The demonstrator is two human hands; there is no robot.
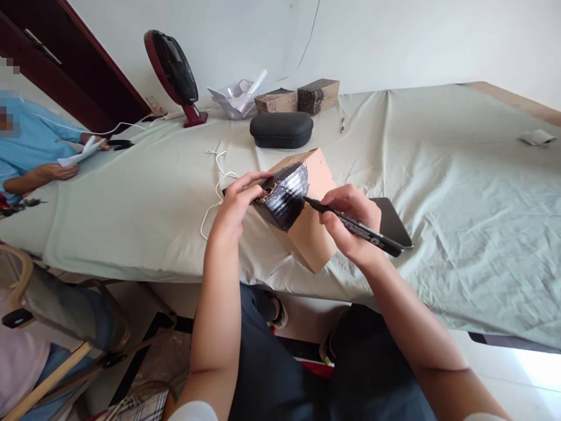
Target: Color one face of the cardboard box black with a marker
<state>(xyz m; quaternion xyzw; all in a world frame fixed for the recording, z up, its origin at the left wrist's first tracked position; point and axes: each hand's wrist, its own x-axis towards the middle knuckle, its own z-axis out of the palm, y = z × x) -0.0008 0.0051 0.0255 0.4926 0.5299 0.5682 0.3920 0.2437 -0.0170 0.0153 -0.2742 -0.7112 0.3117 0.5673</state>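
Observation:
A brown cardboard box [321, 241] lies at an angle near the table's front edge, with a shiny black patch, ink or tape, I cannot tell, over its left end. My left hand [239, 202] grips that end at its upper left corner, thumb and fingers around the edge. In my right hand [350, 219] is a black marker [362, 228], held like a pen. Its tip points left and meets, or nearly meets, the right border of the black patch. Partly behind my right hand lies a flat dark tablet-like thing [394, 222].
Behind the box sit a black zip case [281, 130], two smaller cardboard boxes [318, 96], a clear plastic basket [236, 102] and a red fan [173, 73]. A white cable [218, 187] runs left of my box. A person in blue [35, 140] holds papers at far left.

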